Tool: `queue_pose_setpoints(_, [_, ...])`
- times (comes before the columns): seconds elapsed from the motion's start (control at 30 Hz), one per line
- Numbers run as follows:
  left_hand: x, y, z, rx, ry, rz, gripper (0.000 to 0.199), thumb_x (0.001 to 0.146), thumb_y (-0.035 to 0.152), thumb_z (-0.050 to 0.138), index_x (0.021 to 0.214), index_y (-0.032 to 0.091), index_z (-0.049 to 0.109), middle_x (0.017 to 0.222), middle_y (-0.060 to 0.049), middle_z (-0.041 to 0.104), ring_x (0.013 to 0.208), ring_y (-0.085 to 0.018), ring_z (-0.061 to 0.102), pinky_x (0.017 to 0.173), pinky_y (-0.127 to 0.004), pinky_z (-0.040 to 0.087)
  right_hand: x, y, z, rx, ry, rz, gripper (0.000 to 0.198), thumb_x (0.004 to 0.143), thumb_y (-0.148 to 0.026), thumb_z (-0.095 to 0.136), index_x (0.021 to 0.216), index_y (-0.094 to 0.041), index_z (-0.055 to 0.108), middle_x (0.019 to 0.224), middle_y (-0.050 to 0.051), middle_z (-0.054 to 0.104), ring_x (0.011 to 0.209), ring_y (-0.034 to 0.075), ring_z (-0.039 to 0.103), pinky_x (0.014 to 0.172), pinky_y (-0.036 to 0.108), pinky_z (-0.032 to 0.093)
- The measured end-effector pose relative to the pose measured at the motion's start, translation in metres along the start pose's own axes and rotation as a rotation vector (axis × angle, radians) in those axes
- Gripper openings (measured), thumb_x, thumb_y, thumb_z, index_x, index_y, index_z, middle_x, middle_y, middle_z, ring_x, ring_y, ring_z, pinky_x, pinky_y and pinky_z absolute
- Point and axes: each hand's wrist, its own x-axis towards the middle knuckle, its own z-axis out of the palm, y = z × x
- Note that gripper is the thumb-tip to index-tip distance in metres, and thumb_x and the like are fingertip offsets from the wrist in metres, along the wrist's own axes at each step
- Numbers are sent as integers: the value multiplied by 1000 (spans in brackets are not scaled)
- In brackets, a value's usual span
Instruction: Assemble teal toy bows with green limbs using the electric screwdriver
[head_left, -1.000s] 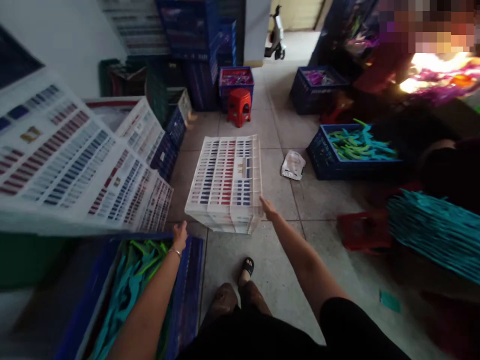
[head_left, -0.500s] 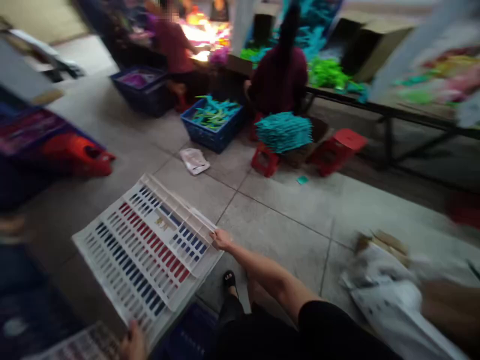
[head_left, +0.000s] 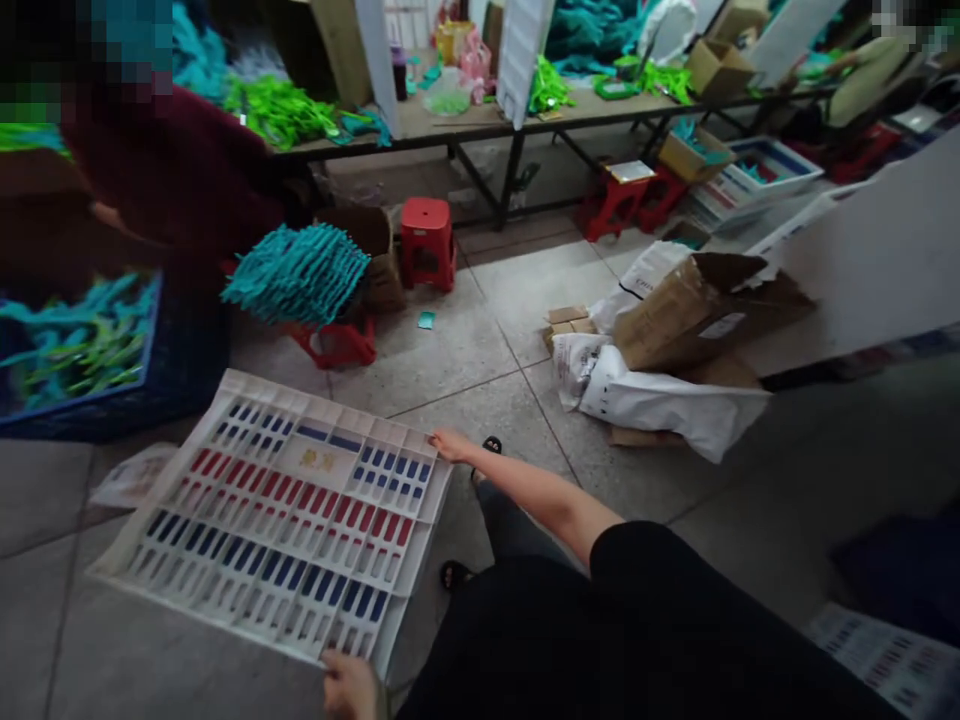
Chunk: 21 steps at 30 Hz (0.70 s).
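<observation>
A white slotted plastic crate (head_left: pixel 247 600), with blue and red showing in its slots, is held out tilted at my left, above the floor. My right hand (head_left: pixel 452 446) has its fingers wrapped round the crate's upper right corner, with the arm stretched across in front of me. At the bottom of the view, my left hand (head_left: pixel 349 686) grips the near lower edge. The crate's far side and its inside are hidden from me.
Left, a blue basket (head_left: pixel 97 410) holds turquoise and green pieces near a seated person (head_left: pixel 172 170). A turquoise bundle (head_left: pixel 300 270) rests on a red stool. Another red stool (head_left: pixel 427 243), cardboard boxes (head_left: pixel 675 310) and white sacks (head_left: pixel 660 395) stand before a long workbench (head_left: pixel 465 125).
My view has swung to the right, bringing the cardboard boxes and sacks nearer the middle. The crate has turned along with me, still in both hands.
</observation>
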Motion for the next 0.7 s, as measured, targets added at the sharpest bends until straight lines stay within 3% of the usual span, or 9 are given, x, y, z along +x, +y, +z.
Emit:
queue_pose_setpoints(0.07, [-2,59,-5,-20,25,-17,35,94,51,56,120,29,61,124,-8,64,110,-23,64,89,-39,54,12,33,-37,21,45,68,35,95,-38,59,123,-17,60,124,9,62,107,21,63,91,42,56])
queue_pose_setpoints(0.2, [-27,187,-6,-70,9,60,30,94,42,59,120,27,62,126,-7,62,111,-22,62,90,-38,54,30,103,-119,29,132,206,35,95,-38,59,123,-17,59,124,9,62,107,21,63,91,42,56])
queue_pose_setpoints(0.43, [-102,407,24,-189,-52,285,34,94,41,58,119,18,61,119,-8,63,104,-21,63,89,-41,55,58,225,-269,-63,275,390,35,95,-38,59,124,-18,59,126,9,61,109,21,63,92,43,55])
queue_pose_setpoints(0.7, [-144,642,37,-357,-67,483,35,94,42,58,119,17,61,120,-9,63,105,-21,63,91,-43,54,121,304,-413,-171,415,436,36,95,-38,59,125,-18,58,127,10,60,110,22,62,93,44,55])
